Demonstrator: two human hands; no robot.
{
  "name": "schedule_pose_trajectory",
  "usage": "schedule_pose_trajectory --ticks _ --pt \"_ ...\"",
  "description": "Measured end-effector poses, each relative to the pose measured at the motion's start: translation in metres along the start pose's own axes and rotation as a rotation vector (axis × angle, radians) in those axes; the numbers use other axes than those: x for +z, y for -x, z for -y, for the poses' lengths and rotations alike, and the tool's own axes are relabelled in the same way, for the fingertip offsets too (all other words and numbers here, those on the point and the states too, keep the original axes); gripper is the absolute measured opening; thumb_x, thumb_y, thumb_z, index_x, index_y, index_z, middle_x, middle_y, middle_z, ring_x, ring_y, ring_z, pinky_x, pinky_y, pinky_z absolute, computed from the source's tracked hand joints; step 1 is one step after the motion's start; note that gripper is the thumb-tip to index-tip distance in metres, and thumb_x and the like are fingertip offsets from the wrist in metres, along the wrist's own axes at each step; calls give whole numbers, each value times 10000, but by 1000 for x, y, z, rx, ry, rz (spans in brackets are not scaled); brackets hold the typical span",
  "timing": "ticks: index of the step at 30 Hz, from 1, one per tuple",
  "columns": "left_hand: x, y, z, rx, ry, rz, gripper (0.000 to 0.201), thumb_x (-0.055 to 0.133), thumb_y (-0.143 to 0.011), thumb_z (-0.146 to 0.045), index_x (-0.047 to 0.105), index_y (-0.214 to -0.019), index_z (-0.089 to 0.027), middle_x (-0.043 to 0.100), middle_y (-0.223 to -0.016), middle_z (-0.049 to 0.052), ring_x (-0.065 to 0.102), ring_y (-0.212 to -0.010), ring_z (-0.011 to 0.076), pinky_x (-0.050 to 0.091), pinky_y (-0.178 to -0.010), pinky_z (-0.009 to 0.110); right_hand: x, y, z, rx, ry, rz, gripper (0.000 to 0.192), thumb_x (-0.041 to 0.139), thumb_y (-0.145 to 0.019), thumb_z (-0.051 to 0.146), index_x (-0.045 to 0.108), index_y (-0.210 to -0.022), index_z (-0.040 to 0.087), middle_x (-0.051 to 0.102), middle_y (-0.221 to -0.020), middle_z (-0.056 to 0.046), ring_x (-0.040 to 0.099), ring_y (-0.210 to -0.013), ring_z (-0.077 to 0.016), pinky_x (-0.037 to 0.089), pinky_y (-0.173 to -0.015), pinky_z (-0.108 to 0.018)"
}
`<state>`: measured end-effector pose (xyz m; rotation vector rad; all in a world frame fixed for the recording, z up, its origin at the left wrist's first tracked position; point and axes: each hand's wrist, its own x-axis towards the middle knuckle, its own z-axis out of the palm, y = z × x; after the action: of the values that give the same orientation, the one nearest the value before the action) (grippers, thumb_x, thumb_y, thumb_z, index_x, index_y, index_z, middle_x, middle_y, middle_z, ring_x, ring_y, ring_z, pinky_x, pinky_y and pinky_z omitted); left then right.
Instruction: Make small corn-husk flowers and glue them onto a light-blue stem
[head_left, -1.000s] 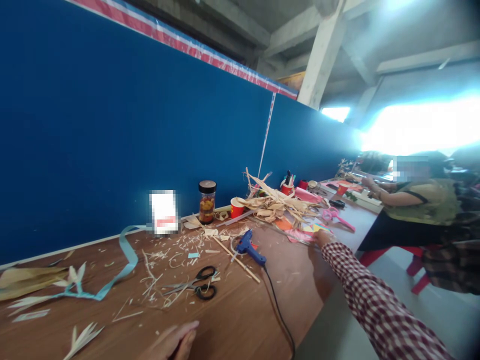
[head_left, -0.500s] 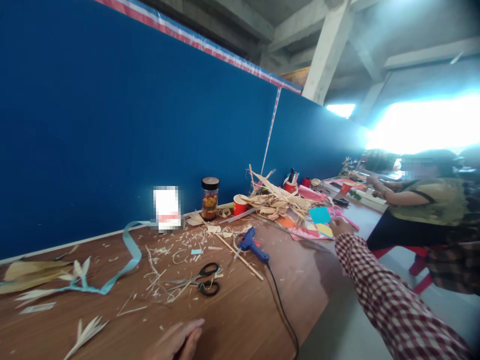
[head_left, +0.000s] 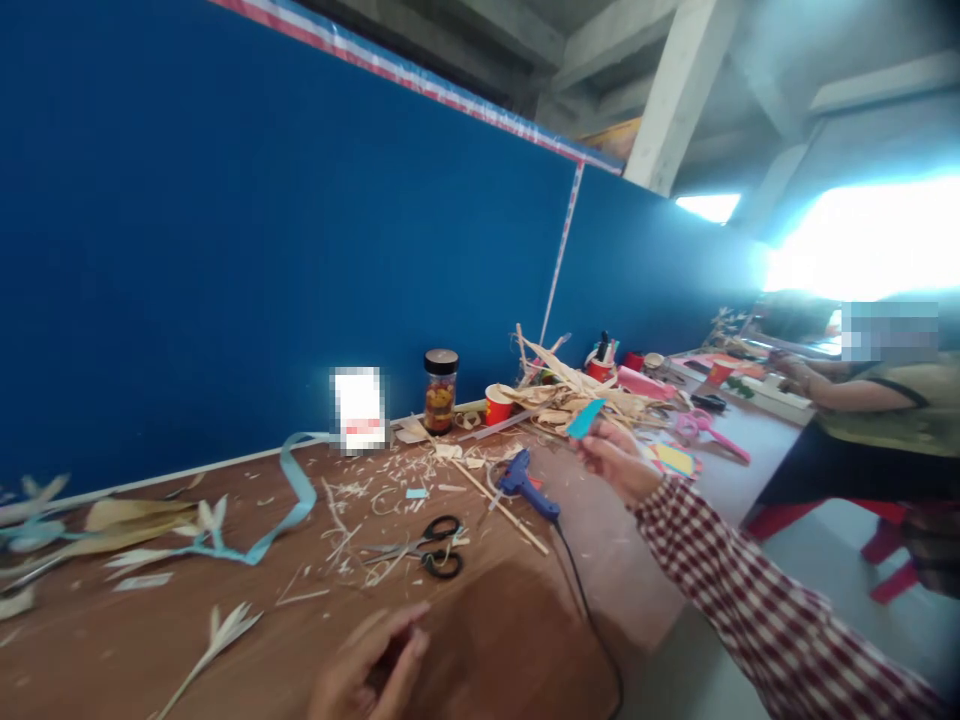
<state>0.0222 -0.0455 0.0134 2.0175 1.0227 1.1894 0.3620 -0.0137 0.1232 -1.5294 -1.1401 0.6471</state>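
My right hand (head_left: 619, 462) pinches a small piece of blue paper (head_left: 585, 419) above the table, just right of the blue glue gun (head_left: 525, 482). In the lower middle my left hand (head_left: 375, 662) rests near the table with its fingers curved and apart, holding nothing that I can see. Black-handled scissors (head_left: 441, 545) lie beyond the left hand, blades pointing left. A pale dried-husk flower (head_left: 225, 632) with a thin stem lies to its left. Farther off, light blue ribbon (head_left: 301, 490) trails from another husk flower (head_left: 212, 523).
Husk scraps (head_left: 360, 500) litter the brown table. Along the blue partition (head_left: 300, 220) stand a black-lidded jar (head_left: 440, 392) and a red cup (head_left: 497, 405), beside a heap of dried husks (head_left: 570, 400). Pink scissors (head_left: 712, 434) lie at right. A co-worker (head_left: 885, 400) sits beyond. The glue gun's cord (head_left: 581, 590) runs forward.
My right hand has moved left and nearer with the blue paper, away from the coloured sheets by the husk heap. My left hand's fingers have parted. The view has turned slightly left.
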Motion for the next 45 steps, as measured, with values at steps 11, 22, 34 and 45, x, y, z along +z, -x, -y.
schedule_pose_trajectory --ticks 11,22,34,45 --pt "-34 -28 8 -647 1016 -428 367 686 -635 -276 580 -956 -134 655 -812 76 611 -659 149 467 -551 224 222 91 16 225 -260 939 126 531 -671 250 447 -713 165 572 -587 41 498 -422 -50 325 -356 -135" --pt "-40 -33 8 -793 920 -621 313 698 -597 -324 571 -824 -150 546 -553 -35 496 -467 52 388 -397 134 264 64 6 21 -136 646 53 484 -708 229 458 -696 185 421 -466 75 389 -400 -75 299 -371 -179" --pt "-30 -29 26 -708 684 -580 320 647 -624 -426 482 -660 -154 381 -379 -103 312 -302 18 230 -291 125 260 66 -5 34 -373 524 173 528 -744 331 511 -810 172 479 -575 42 400 -473 -80 315 -428 -189" --pt "-32 -30 21 -706 660 -606 335 664 -597 -419 609 -750 -126 446 -398 -74 372 -329 44 280 -318 144 258 68 -7 112 -447 689 177 581 -709 307 519 -780 158 525 -565 40 426 -457 -72 331 -438 -187"
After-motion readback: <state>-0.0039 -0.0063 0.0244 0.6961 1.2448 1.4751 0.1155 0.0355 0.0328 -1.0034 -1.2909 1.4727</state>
